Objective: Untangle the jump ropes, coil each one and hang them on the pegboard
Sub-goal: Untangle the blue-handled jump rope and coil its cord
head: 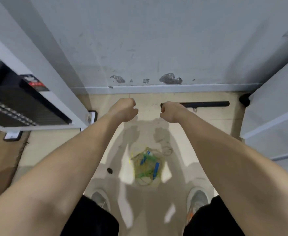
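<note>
As both my arms stretch forward, left hand [125,109]: fingers curled into a fist, with nothing visible inside it.
Right hand [171,111]: also curled tight, holding nothing I can see; the two fists hang level and near each other, not touching.
Jump ropes [147,167]: one loose tangle on the floor below my hands, between my feet, well apart from either fist; thin yellow and green cords looped over each other.
Handles [156,167]: blue, stubby, plastic-looking, buried in the tangle.
Shoes [197,196]: pale grey, one on each side of the heap.
Floor [46,150]: smooth beige tile, glossy enough to carry my shadow and bright patches.
Dark lump [109,170]: small, left of the ropes; too blurred to name.
Cardboard [1,159]: brown sheet with a ragged edge, flat at far left.
Black bar [208,104]: long, round, matte, lying along the foot of the wall; its near end is hidden behind my right fist.
Wall [156,40]: grey-white paint, scuffed, chipped to bare dark patches low down.
White frame [42,68]: slanted post and shelf on my left, holding a black ribbed unit [20,103].
White panel [272,116]: plain and flat, on my right.
</note>
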{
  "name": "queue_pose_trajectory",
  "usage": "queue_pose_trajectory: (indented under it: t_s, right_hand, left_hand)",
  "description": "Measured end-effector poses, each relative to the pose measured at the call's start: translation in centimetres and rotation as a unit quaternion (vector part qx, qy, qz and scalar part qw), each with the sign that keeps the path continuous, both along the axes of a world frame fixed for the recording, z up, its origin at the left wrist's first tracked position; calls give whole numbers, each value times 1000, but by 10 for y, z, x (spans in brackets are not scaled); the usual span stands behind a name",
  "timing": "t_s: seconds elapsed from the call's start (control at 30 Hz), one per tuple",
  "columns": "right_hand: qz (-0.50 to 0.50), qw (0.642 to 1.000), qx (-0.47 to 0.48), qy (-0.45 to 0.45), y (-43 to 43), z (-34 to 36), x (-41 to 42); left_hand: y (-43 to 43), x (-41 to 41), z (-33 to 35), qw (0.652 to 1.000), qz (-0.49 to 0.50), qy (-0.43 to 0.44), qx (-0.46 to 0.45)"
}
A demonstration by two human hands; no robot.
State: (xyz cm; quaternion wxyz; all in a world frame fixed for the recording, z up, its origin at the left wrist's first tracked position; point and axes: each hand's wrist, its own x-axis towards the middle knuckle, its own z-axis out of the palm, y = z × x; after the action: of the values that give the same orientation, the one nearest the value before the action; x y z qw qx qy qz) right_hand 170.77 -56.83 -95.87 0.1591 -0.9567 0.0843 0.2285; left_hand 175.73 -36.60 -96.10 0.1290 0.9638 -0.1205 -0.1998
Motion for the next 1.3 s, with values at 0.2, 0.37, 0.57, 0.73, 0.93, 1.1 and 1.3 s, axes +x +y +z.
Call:
queue_pose_trajectory:
  t_s: [0.2,0.37,0.57,0.73,0.93,1.1,1.3]
  right_hand:
    - [-26,999,23,8,25,-28,-107]
    - [-30,996,57,58,34,-79,-152]
    - [-36,990,89,106,34,-167,-162]
    - [-100,981,112,127,31,-250,-158]
    - [-250,946,177,108,29,-325,-148]
    - [-315,897,298,87,33,-360,-146]
    - [-484,760,433,26,9,-347,-148]
  left_hand:
    - [26,-114,-37,1000,-8,18,-7]
    - [22,-157,-83,996,2,85,-12]
    - [17,-169,-168,983,53,172,-34]
    - [12,-170,-241,966,115,215,-81]
    - [-4,-164,-320,962,155,199,-107]
    - [-8,-161,-356,978,107,167,-66]
    - [14,-156,-363,967,230,112,-2]
